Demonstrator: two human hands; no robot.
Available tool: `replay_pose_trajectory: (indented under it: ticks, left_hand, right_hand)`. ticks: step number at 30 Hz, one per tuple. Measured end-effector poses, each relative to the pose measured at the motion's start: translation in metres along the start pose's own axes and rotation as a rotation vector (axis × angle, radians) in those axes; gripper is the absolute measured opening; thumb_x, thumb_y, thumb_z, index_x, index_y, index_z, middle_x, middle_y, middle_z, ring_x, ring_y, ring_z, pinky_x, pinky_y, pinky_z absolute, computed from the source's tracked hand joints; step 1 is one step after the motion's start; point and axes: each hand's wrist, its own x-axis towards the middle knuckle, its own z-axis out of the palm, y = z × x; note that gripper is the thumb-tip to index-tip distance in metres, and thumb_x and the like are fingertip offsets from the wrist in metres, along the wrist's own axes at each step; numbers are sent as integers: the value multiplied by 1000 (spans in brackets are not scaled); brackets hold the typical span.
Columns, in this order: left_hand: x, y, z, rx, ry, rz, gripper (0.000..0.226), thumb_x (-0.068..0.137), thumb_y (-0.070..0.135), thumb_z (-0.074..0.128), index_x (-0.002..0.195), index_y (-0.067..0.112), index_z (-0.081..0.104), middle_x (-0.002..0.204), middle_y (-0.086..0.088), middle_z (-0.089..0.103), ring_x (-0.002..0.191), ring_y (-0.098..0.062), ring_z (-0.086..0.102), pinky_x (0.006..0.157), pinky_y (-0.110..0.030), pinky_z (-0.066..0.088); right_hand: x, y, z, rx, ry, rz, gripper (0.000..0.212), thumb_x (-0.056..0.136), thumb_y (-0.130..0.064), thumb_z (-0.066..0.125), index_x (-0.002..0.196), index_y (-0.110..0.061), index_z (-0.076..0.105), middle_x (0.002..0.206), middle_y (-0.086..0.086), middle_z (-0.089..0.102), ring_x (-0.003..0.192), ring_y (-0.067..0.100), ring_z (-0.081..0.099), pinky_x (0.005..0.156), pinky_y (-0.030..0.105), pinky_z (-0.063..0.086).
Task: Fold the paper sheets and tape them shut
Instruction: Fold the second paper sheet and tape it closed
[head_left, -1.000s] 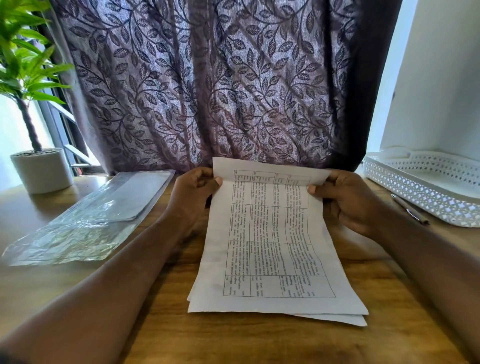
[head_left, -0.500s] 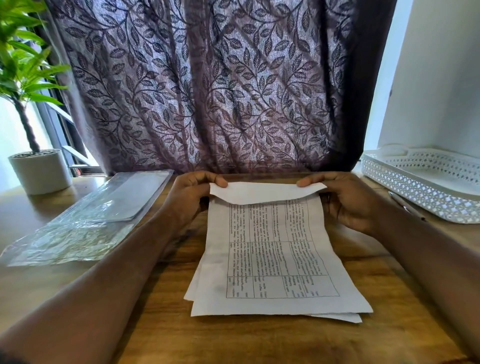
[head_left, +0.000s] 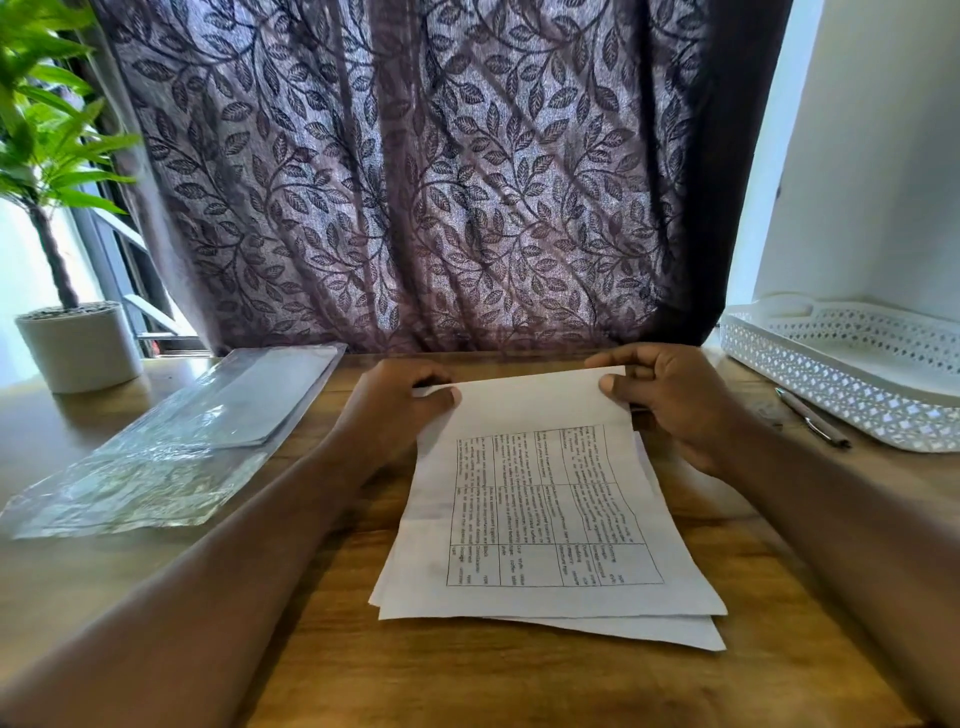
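- I see the wooden table (head_left: 519, 686) carrying the stack of paper sheets (head_left: 545, 519), which lies loosely fanned in front of me between both forearms
- The top sheet's far edge (head_left: 530, 405) is turned over towards me with its blank back showing, so I judge the first fold begun but not yet creased; the sheets under it look flat and unfolded
- My left hand (head_left: 389, 410) pinches the far left corner, thumb on top and fingers curled behind
- My right hand (head_left: 670, 405) pinches the far right corner between thumb and forefinger
- I see no tape anywhere, so all the taping is left
- The top sheet bears a printed table, its text too small for me to read; no brand or label shows
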Motion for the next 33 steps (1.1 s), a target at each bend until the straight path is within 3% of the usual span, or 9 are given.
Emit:
replay_pose_trajectory:
  ticks: [4,6,8,11,14,16,20,28,33]
  left_hand:
    - [-4,15,5,100,-20,43,12,93,36,67,96,29,76,86,20,70,74,4,62,65,-22,51]
    - [-5,23,6,157,-8,85,13,94,36,65,97,30,76,86,20,68,75,2,60,66,-20,48]
    - [-6,29,5,213,6,143,14,95,36,63,98,31,75,89,18,71,78,-2,61,68,-24,50]
    - [-9,38,5,249,44,262,16,97,34,61,99,29,76,93,14,74,79,-4,62,68,-28,52]
    - [-15,42,6,246,67,384,19,96,33,59,97,26,76,91,11,74,79,-8,65,68,-34,55]
    - [-16,42,6,218,75,423,25,93,37,54,96,25,76,90,10,74,79,-9,66,68,-37,55]
    - [-12,44,7,196,50,435,29,90,39,54,99,24,77,93,9,76,81,-10,68,69,-38,56]
    - [-1,30,1,128,29,297,21,89,40,63,97,28,79,93,14,77,79,-5,67,72,-35,56]
    - [3,14,-4,118,38,220,14,88,37,71,96,28,79,90,13,76,77,-5,67,75,-35,56]
  right_hand:
    - [3,6,4,-219,23,-103,16,91,-2,69,98,-15,75,91,2,79,86,20,76,74,40,63]
    - [5,9,7,-613,77,-344,14,88,-9,71,98,-16,77,94,-4,78,86,14,73,81,38,60]
    - [5,4,16,-840,103,-553,18,87,-21,65,99,-16,77,98,-2,77,89,18,71,82,40,57]
    - [0,-10,36,-951,-26,-595,27,95,-34,52,102,-21,74,92,-3,75,79,18,68,81,43,55]
    - [-6,-16,59,-1114,-95,-663,34,99,-42,39,95,-25,67,85,-5,73,76,18,66,99,45,46]
    - [-11,-20,65,-1125,-50,-712,29,98,-39,42,86,-24,64,77,-2,71,72,21,66,97,45,43]
    - [-12,-23,58,-1079,-54,-723,16,99,-29,51,89,-23,61,79,1,70,70,24,62,77,38,38]
    - [-2,-22,31,-1093,-94,-571,22,100,-34,54,87,-23,68,68,-13,56,62,11,49,58,27,30]
    - [7,-9,6,-902,-56,-408,22,94,-26,66,80,-11,71,66,-2,64,62,18,59,60,37,47]
